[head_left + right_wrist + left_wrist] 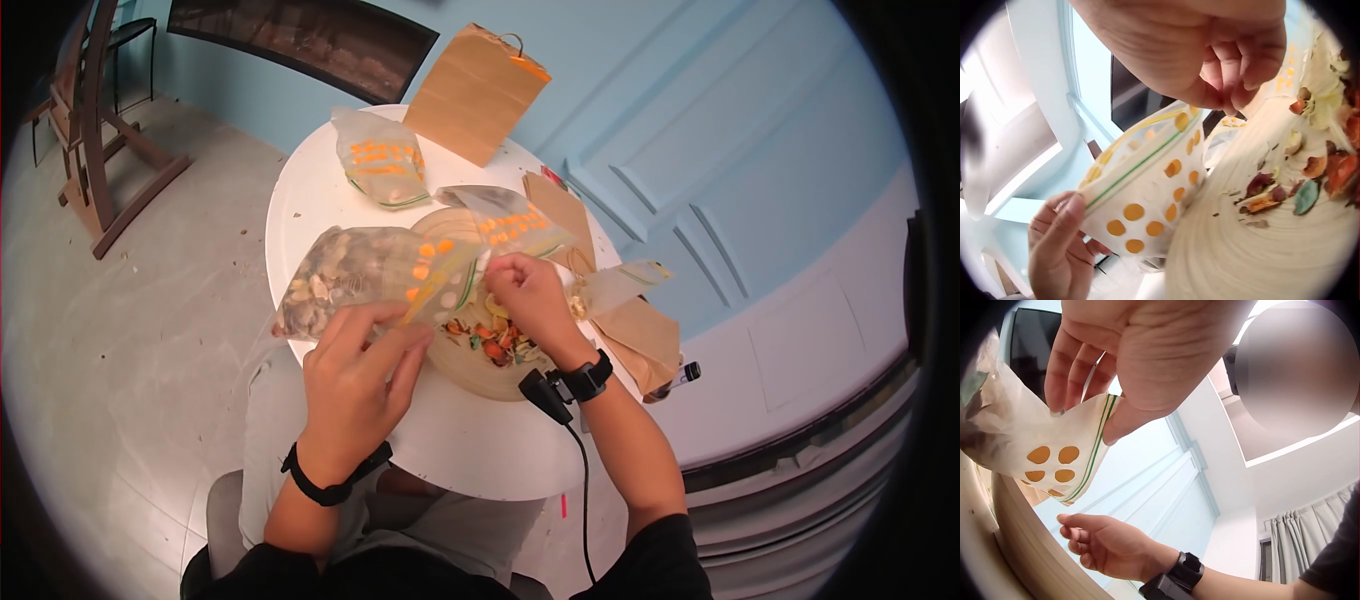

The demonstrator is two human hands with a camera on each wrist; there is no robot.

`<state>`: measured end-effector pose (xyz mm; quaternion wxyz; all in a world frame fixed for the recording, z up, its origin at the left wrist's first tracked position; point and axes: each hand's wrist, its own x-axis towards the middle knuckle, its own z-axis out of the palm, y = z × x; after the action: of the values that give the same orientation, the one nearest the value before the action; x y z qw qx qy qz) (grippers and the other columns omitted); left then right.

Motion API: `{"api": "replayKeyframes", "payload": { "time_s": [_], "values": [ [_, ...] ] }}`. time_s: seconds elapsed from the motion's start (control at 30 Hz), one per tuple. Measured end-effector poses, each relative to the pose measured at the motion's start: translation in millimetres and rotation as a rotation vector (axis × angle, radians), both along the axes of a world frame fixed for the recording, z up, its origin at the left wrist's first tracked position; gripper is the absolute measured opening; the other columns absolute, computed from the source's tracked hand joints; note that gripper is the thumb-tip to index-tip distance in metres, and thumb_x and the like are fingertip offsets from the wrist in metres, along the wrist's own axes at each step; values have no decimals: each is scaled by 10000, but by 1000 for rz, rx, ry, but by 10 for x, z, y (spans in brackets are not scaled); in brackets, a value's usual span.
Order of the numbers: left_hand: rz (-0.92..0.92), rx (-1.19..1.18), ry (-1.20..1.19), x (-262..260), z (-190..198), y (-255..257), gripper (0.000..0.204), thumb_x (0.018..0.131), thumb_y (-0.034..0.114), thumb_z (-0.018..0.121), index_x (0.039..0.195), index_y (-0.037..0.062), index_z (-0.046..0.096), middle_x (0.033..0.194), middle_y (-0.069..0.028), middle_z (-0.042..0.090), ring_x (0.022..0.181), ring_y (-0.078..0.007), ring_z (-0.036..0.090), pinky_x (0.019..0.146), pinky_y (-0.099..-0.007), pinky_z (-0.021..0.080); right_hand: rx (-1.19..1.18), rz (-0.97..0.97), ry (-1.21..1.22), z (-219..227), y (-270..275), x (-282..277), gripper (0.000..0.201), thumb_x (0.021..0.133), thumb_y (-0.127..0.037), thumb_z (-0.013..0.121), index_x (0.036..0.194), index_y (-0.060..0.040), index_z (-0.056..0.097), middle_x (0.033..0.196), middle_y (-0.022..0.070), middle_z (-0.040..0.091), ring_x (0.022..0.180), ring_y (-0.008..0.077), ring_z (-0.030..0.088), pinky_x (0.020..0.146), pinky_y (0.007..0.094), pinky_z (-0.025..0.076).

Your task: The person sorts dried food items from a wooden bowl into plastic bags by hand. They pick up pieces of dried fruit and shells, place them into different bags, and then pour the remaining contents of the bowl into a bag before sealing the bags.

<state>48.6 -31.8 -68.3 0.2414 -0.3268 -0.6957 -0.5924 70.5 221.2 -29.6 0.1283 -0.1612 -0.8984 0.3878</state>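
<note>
My left hand [358, 375] pinches the open edge of a clear zip bag [375, 262] with orange dots and a green zip line. Dried brown and pale pieces fill the bag's far end, and its mouth faces my right hand. Fingers loosely curled, my right hand [530, 300] hovers right at the mouth's far corner; nothing shows between its fingertips. Below both hands sits a round wooden plate [455, 375], bearing loose dried petals [495, 345] in orange, red, green and yellow. In the right wrist view the bag's mouth [1141, 156] gapes.
Another filled zip bag [383, 165] stands at the table's back left. A dotted bag [510, 215] overlaps the plate's far edge. A brown paper bag [478, 90] stands at the back, with flat brown paper [640, 345] and a small clear bag [625, 288] on the right.
</note>
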Motion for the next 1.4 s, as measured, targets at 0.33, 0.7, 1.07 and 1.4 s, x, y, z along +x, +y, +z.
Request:
{"api": "replayKeyframes", "payload": {
  "time_s": [0.33,0.7,1.07,1.4],
  "values": [
    [9,19,-5,-36,-17,-31,206,735,-18,801,923,51,753,980,-99,696,852,-278,662,742,-355,524,338,339,-332,57,-226,43,216,893,-215,722,1014,-36,730,878,153,737,788,262,711,743,373,553],
    [11,28,0,-46,-33,-40,195,738,-18,803,915,45,751,975,-98,695,845,-271,659,733,-349,525,105,55,-333,169,331,305,153,939,-118,719,1028,7,728,823,32,715,730,82,641,662,254,529],
    [12,25,13,-30,-22,4,176,757,-25,797,916,34,750,962,-97,689,812,-250,648,678,-323,522,-216,41,-415,228,269,427,269,973,-181,702,1180,-10,685,925,-26,697,780,26,596,641,210,493],
    [4,25,9,-35,-31,15,167,769,-26,795,920,31,752,961,-99,691,812,-240,651,664,-310,529,-365,60,-302,185,252,461,204,944,-177,743,1076,-31,689,893,-26,695,755,22,597,633,185,480]
  ]
}}
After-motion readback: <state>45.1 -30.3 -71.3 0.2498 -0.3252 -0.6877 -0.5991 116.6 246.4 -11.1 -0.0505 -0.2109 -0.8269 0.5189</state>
